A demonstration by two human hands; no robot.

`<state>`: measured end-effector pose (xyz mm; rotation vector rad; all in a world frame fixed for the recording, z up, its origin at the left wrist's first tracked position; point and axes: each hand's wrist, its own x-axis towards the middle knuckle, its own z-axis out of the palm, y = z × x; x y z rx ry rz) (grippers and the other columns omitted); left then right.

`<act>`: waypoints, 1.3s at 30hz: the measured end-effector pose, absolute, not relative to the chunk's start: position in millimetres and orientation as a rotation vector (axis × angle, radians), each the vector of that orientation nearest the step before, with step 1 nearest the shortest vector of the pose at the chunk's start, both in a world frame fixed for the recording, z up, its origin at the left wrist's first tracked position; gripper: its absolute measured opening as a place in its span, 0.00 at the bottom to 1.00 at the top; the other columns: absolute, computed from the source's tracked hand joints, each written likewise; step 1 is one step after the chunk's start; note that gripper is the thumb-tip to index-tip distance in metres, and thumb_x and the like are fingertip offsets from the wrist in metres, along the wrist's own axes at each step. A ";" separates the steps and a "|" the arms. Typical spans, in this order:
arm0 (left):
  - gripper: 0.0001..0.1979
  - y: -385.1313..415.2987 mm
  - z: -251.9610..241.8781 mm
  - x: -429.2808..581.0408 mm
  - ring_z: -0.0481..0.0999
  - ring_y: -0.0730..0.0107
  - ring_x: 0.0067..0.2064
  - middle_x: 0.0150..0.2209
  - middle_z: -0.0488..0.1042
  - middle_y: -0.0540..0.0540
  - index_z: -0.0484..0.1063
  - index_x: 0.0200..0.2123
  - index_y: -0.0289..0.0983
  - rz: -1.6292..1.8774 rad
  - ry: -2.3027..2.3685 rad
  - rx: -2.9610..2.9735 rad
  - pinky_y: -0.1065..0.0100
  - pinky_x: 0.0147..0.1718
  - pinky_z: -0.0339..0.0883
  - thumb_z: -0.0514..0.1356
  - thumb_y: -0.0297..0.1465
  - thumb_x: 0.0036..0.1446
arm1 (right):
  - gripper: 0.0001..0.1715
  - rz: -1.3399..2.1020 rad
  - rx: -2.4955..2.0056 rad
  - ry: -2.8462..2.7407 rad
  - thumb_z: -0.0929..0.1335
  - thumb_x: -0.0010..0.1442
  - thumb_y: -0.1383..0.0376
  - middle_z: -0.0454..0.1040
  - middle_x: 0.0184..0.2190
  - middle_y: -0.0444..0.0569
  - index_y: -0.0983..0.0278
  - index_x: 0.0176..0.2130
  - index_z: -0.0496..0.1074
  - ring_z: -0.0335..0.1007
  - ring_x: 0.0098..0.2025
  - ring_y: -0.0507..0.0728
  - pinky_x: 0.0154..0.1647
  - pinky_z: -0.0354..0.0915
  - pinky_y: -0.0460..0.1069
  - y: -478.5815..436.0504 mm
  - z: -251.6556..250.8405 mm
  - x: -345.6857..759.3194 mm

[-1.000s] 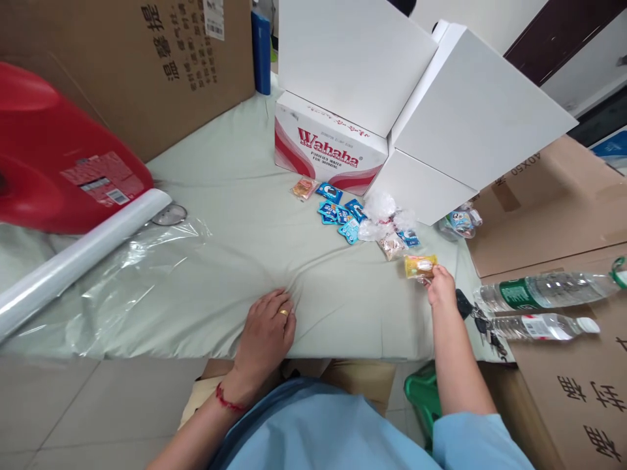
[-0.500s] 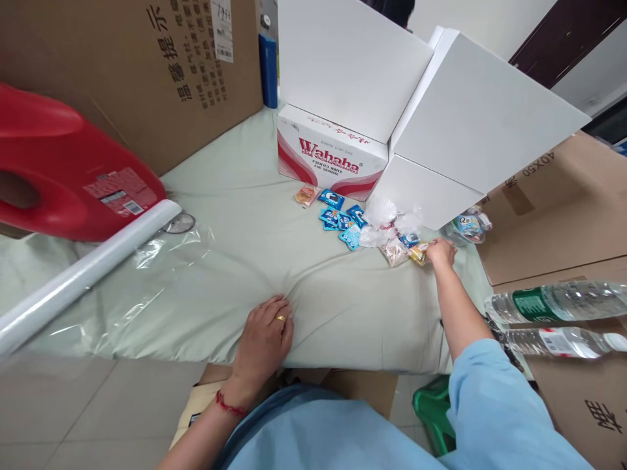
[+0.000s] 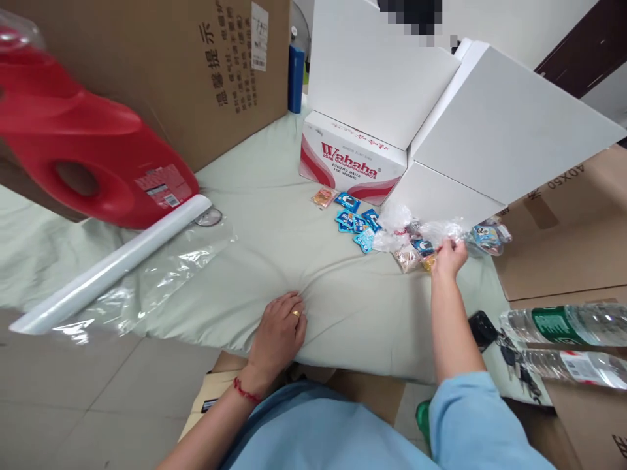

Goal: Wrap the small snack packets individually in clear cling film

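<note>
My left hand [image 3: 278, 333] lies flat on the pale green cloth [image 3: 255, 261] near its front edge, fingers spread, a gold ring on one finger. My right hand [image 3: 449, 256] reaches to the pile of small snack packets [image 3: 386, 228] and pinches a clear plastic wrapper [image 3: 443, 232] at the pile's right side. A yellow packet [image 3: 428, 262] lies just left of that hand. Blue packets [image 3: 353, 220] and one orange packet [image 3: 324, 196] lie further left, in front of the Wahaha box [image 3: 350, 163].
A red jug [image 3: 93, 156] and a roll of clear film [image 3: 117, 261] lie at the left. White open box flaps [image 3: 509, 124] stand behind the pile. Brown cartons surround the cloth. Two water bottles [image 3: 563, 326] and keys [image 3: 509, 352] lie at the right.
My right hand carried the yellow packet from the cloth's right edge to the pile, left it there, and now pinches a clear wrapper. The left hand stayed put; the view shifted.
</note>
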<state>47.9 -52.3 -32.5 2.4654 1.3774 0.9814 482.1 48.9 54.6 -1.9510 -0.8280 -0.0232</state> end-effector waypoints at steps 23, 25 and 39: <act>0.17 -14.3 -15.1 91.5 0.73 0.70 0.33 0.31 0.76 0.51 0.76 0.36 0.38 1.098 1.124 1.097 0.69 0.36 0.68 0.68 0.46 0.57 | 0.29 1.301 -1.211 -0.586 0.83 0.42 0.49 0.64 0.23 0.36 0.60 0.29 0.69 0.50 0.21 0.45 0.18 0.48 0.42 -26.0 11.8 290.2; 0.18 -15.8 -17.2 90.4 0.73 0.70 0.33 0.30 0.76 0.51 0.76 0.36 0.38 1.094 1.109 1.096 0.69 0.37 0.68 0.68 0.47 0.58 | 0.29 1.251 -1.205 -0.548 0.83 0.41 0.50 0.65 0.25 0.37 0.61 0.28 0.68 0.52 0.23 0.46 0.19 0.50 0.42 -24.6 13.0 291.7; 0.18 -32.3 -12.0 94.8 0.71 0.72 0.34 0.34 0.72 0.50 0.73 0.38 0.39 1.374 1.363 1.014 0.71 0.35 0.66 0.66 0.48 0.63 | 0.24 1.154 -1.101 -0.517 0.85 0.39 0.50 0.72 0.34 0.41 0.57 0.32 0.81 0.56 0.26 0.46 0.23 0.55 0.44 -25.3 4.5 292.0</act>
